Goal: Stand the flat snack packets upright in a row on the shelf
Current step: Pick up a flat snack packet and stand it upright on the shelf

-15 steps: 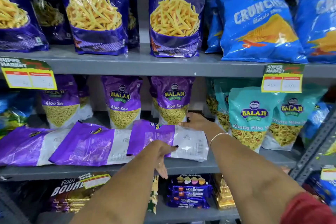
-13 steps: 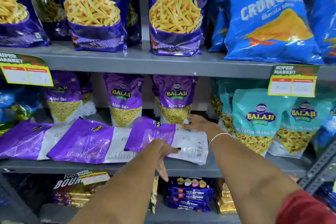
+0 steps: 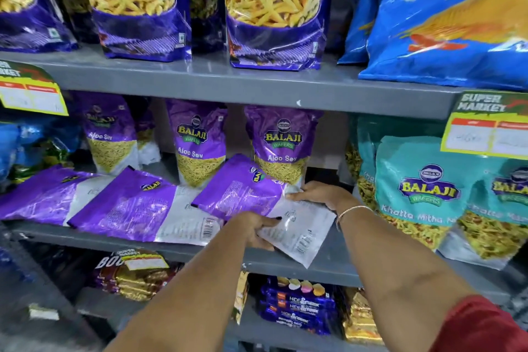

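Three purple-and-white Aloo Sev packets lie flat along the front of the grey middle shelf (image 3: 328, 266). The rightmost flat packet (image 3: 243, 188) is tilted, its purple end raised and its white end hanging over the shelf edge. My left hand (image 3: 254, 230) grips its near edge, and my right hand (image 3: 320, 194) holds its far edge by the white part. A second flat packet (image 3: 134, 206) and a third flat packet (image 3: 40, 197) lie to the left. Behind them, upright Aloo Sev packets (image 3: 281, 146) stand in a row.
Teal Balaji packets (image 3: 423, 191) stand close on the right. Large purple snack bags (image 3: 274, 8) and blue bags (image 3: 457, 14) fill the shelf above. A price tag (image 3: 488, 126) hangs at right. Biscuit packs (image 3: 297, 306) sit on the shelf below.
The rightmost flat packet has turned and lifted at its purple end, its white end swinging out over the shelf edge. Both hands have closed on it. The camera has moved closer.
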